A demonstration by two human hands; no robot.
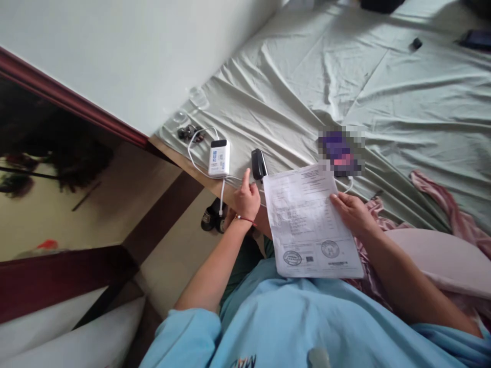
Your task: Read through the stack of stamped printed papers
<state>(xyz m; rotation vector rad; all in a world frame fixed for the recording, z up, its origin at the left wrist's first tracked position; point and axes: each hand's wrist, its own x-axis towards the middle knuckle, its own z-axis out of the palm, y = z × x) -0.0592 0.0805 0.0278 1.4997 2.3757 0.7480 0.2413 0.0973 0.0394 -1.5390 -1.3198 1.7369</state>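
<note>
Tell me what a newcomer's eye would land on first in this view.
First the printed paper sheet with round stamps, low in the middle, held at its right edge by the right hand. Just left of it, the left hand points a finger towards a small black device and a white power bank with its cable at the edge of the pale green bedsheet.

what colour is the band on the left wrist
Red, a thin band on the left wrist, clearest in the head view.

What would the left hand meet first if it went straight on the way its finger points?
Probably the small black device, lying just past the fingertip of the left hand on the bed's edge. The white power bank sits off to the side. Depth is unclear.
</note>
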